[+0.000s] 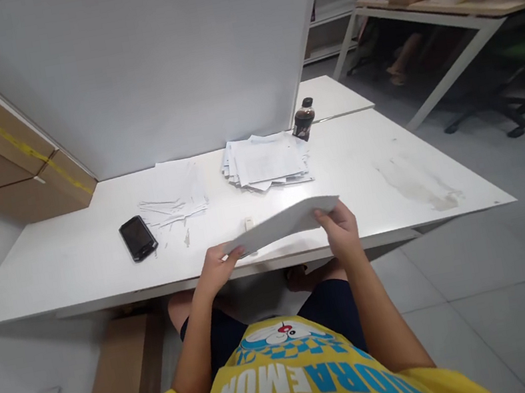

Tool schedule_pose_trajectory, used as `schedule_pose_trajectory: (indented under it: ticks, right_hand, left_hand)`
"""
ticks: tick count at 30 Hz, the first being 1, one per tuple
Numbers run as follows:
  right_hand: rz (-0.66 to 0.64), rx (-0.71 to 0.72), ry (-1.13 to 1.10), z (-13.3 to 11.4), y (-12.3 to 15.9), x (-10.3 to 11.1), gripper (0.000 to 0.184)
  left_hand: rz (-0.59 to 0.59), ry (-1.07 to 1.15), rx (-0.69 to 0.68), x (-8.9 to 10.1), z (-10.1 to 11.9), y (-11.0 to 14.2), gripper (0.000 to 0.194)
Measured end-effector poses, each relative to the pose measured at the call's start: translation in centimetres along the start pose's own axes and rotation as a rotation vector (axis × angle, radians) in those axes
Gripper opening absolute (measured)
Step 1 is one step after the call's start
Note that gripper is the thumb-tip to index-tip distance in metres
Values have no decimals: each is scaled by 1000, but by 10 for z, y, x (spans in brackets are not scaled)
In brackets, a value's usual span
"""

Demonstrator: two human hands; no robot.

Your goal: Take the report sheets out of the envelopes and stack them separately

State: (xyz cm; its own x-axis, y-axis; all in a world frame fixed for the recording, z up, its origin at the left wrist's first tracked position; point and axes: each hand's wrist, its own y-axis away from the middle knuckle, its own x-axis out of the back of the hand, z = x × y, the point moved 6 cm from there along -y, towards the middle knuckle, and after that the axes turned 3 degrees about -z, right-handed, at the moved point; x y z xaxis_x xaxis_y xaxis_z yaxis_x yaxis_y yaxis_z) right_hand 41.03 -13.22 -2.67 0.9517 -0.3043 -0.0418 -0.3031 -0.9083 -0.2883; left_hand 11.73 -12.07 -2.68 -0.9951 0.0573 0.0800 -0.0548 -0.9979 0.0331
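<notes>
A sheet of paper (pixel 282 225) is stretched between both my hands, just above the front edge of the white table (pixel 357 159). My left hand (pixel 217 269) pinches its left end with the thumb on top. At the right end, my right hand (pixel 342 226) grips the paper the same way, a little higher. A small whitish block (pixel 249 223) lies on the table just behind the sheet, partly hidden by it. Beyond that sits an untidy stack of papers (pixel 268 158). Thin paper strips (pixel 163 210) and more sheets lie to the left.
A black phone (pixel 138 238) lies on the left of the table. A dark drink bottle (pixel 304 119) stands behind the paper stack. A whiteboard (pixel 143 68) rises along the back edge, with cardboard boxes (pixel 17 158) at left. Another desk (pixel 438 13) is at far right.
</notes>
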Motion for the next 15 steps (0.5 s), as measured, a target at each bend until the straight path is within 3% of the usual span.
schedule_pose_trajectory:
  ticks: [3, 6, 10, 12, 15]
  right_hand:
    - [97, 21, 0, 0, 8, 38, 25]
    - [287, 40, 7, 4, 15, 72, 27]
    - [440, 56, -28, 21, 16, 97, 37]
    - [412, 36, -64, 34, 13, 103, 36]
    - [201, -82, -47, 53, 9, 104, 33]
  left_hand:
    - [-334, -235, -164, -36, 18, 6, 14]
    - [-404, -300, -228, -63, 22, 9, 20]
    - [-450, -317, -269, -101, 19, 12, 25]
    - [-517, -373, -303, -117, 17, 14, 30]
    - [-600, -415, -311, -128, 15, 18, 38]
